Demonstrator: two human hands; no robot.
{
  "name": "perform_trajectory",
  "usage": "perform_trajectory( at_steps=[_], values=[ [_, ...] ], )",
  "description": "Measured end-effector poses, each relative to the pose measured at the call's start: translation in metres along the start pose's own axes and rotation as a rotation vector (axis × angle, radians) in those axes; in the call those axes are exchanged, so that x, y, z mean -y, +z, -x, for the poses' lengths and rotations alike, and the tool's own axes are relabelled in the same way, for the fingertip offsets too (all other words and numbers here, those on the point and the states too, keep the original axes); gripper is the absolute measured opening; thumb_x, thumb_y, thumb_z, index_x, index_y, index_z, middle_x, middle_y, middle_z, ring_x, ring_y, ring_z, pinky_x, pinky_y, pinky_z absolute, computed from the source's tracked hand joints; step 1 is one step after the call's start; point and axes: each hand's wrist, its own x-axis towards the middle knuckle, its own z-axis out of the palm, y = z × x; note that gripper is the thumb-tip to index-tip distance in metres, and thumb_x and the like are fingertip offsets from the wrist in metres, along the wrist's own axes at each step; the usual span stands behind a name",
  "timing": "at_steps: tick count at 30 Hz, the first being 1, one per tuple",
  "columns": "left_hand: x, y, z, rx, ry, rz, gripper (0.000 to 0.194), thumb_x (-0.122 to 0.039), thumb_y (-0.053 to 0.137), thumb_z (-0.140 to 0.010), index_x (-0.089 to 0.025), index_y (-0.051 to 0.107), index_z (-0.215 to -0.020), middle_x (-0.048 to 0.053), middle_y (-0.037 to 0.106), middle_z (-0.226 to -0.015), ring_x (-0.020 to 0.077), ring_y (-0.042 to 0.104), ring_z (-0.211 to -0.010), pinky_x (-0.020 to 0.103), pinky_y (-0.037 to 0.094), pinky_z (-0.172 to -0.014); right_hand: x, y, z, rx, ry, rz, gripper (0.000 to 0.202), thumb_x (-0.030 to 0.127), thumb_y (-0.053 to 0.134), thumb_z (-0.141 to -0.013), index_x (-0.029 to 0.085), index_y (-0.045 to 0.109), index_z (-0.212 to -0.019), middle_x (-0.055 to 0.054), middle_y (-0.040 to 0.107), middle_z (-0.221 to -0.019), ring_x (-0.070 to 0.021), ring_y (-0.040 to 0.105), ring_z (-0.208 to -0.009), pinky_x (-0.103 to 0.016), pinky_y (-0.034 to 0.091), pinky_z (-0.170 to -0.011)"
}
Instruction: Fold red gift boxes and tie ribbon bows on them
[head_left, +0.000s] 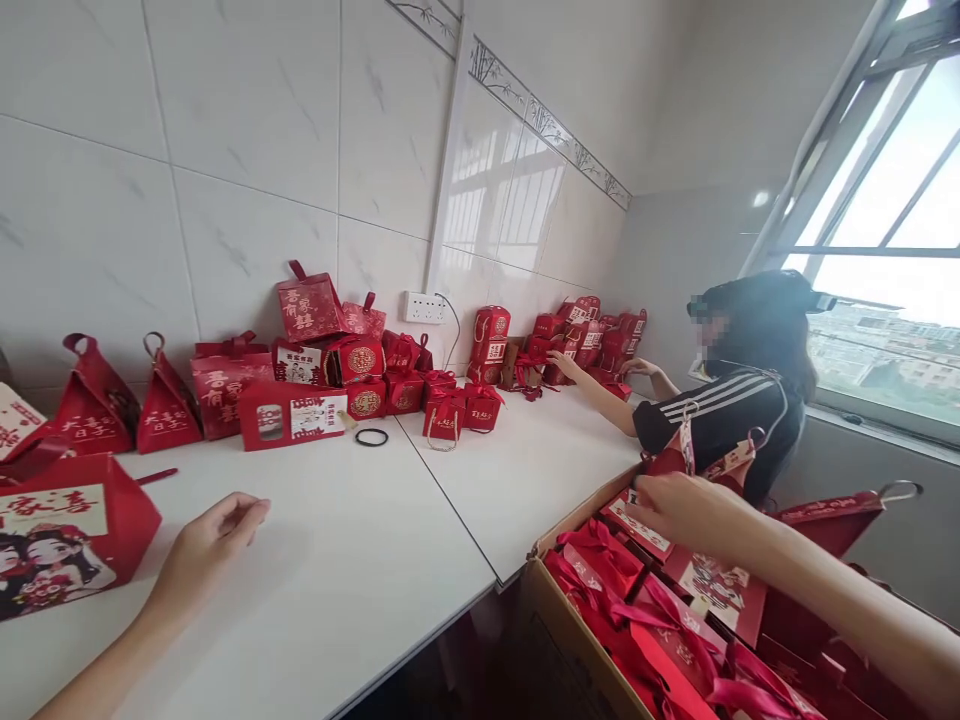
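My left hand (217,540) hovers over or rests on the white table (337,560), fingers loosely curled together with nothing in them, to the right of a large red gift box with a cartoon couple (75,530). My right hand (671,508) is over the far side of a cardboard carton (581,640) packed with red gift boxes and ribbons (660,640). Its fingers are bent down by a red box with a white label (637,525); whether they grip anything is hidden.
Red boxes (367,360) line the wall, with two triangular ones (169,405) at the left. A black ring (371,437) lies before them. Another person (720,420) reaches towards boxes at the back right. A window (885,230) is beyond.
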Motion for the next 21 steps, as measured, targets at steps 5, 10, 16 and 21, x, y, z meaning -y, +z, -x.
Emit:
perform_trajectory(
  at_steps=[5, 10, 16, 21],
  values=[
    [0.003, 0.002, 0.001, 0.007, -0.028, 0.041, 0.038, -0.06, 0.045, -0.06, -0.022, 0.043, -0.06, -0.006, 0.038, -0.048, 0.0128, 0.036, -0.05, 0.024, 0.026, -0.05, 0.088, -0.018, -0.087, 0.027, -0.224, -0.084, 0.03, 0.039, 0.051, -0.087, 0.014, 0.067, -0.093, -0.018, 0.067, -0.105, -0.0332, 0.061, -0.103, -0.038, 0.043, -0.082],
    [0.005, 0.006, -0.002, 0.002, 0.025, 0.065, 0.039, -0.061, 0.046, -0.061, -0.022, 0.044, -0.058, -0.006, 0.038, -0.049, 0.0127, 0.036, -0.05, 0.024, 0.027, -0.05, 0.176, -0.027, -0.15, -0.059, -0.182, -0.237, 0.063, 0.053, 0.053, -0.083, 0.01, 0.046, -0.129, -0.021, 0.058, -0.122, -0.0334, 0.057, -0.111, -0.037, 0.045, -0.084],
    [0.008, 0.012, 0.0, -0.005, 0.125, 0.111, 0.034, -0.054, 0.049, -0.066, -0.021, 0.047, -0.059, -0.005, 0.042, -0.052, 0.0134, 0.042, -0.053, 0.024, 0.033, -0.052, 0.245, -0.03, -0.187, -0.121, 0.021, -0.436, 0.092, 0.064, 0.041, -0.085, 0.002, 0.01, -0.145, -0.031, 0.047, -0.128, -0.039, 0.052, -0.119, -0.045, 0.045, -0.086],
    [0.011, 0.015, 0.004, 0.006, 0.162, 0.19, 0.028, -0.046, 0.049, -0.073, -0.021, 0.046, -0.062, -0.005, 0.046, -0.056, 0.0124, 0.044, -0.055, 0.023, 0.035, -0.054, 0.261, -0.02, -0.193, -0.09, 0.084, -0.491, 0.086, 0.052, 0.04, -0.089, -0.006, 0.007, -0.144, -0.036, 0.049, -0.123, -0.0404, 0.049, -0.121, -0.047, 0.043, -0.089]
  ],
)
